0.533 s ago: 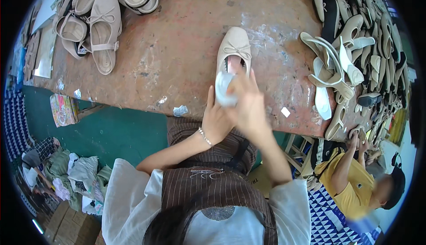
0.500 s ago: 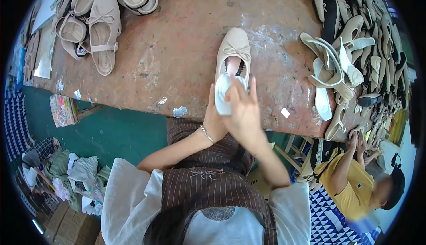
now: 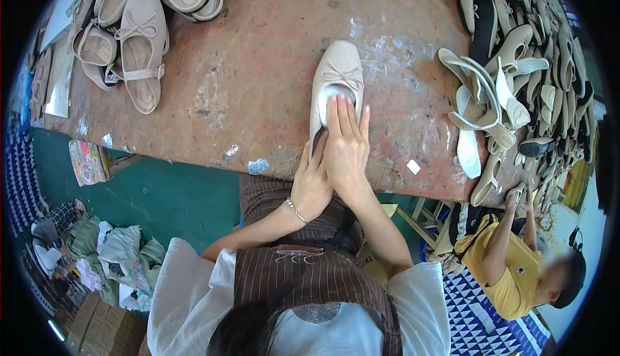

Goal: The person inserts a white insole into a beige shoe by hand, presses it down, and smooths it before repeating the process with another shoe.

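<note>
A beige flat shoe [image 3: 337, 59] with a small bow lies on the table in front of me, toe pointing away. Inside its opening shows a white insole [image 3: 334, 89], mostly covered by my right hand [image 3: 346, 146]. That hand's fingers are stretched out flat, pressing down into the shoe on the insole. My left hand [image 3: 312, 182], with a bracelet at the wrist, grips the heel end from the near left side. Part of the left fingers and the shoe's heel are hidden by the right hand.
Finished-looking beige strap shoes [image 3: 141, 40] are piled at the far left. To the right, beige shoe uppers and white insoles [image 3: 468, 156] lie beside a large heap of shoes [image 3: 549, 85]. A person in a yellow shirt [image 3: 510, 272] works at the right.
The white insole, held above the shoe's heel by my right hand, has moved forward and down into the shoe. My right fingers have straightened and flattened on it.
</note>
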Available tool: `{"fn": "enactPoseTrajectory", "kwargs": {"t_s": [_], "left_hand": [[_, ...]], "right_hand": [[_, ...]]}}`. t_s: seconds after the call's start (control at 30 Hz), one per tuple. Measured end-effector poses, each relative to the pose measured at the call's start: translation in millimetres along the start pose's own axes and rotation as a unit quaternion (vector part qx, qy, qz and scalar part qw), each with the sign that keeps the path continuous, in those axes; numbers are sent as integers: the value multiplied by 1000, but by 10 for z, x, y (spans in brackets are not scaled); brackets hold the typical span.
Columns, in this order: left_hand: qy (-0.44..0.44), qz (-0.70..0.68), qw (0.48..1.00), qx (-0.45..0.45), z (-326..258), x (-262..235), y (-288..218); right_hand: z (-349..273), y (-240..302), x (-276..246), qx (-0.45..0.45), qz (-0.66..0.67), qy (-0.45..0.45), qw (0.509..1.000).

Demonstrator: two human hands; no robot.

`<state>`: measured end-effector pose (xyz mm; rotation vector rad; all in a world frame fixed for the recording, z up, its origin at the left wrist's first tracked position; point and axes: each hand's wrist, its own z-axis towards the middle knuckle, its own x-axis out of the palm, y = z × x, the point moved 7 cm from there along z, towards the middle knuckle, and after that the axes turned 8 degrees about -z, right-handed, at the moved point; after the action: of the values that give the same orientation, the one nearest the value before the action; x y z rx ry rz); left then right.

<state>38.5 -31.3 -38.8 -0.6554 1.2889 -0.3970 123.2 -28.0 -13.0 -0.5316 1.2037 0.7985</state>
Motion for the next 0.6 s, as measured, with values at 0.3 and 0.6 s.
{"fn": "enactPoseTrajectory", "kwargs": {"t_s": [0.3,0.6], "left_hand": [[41,57,997,-38,-135,294,218],[19,5,1000,18,-13,20,26]], "right_hand": [[-292,160,182,-7,52,124,991],[441,42,63,2,-96,-34,995]]}}
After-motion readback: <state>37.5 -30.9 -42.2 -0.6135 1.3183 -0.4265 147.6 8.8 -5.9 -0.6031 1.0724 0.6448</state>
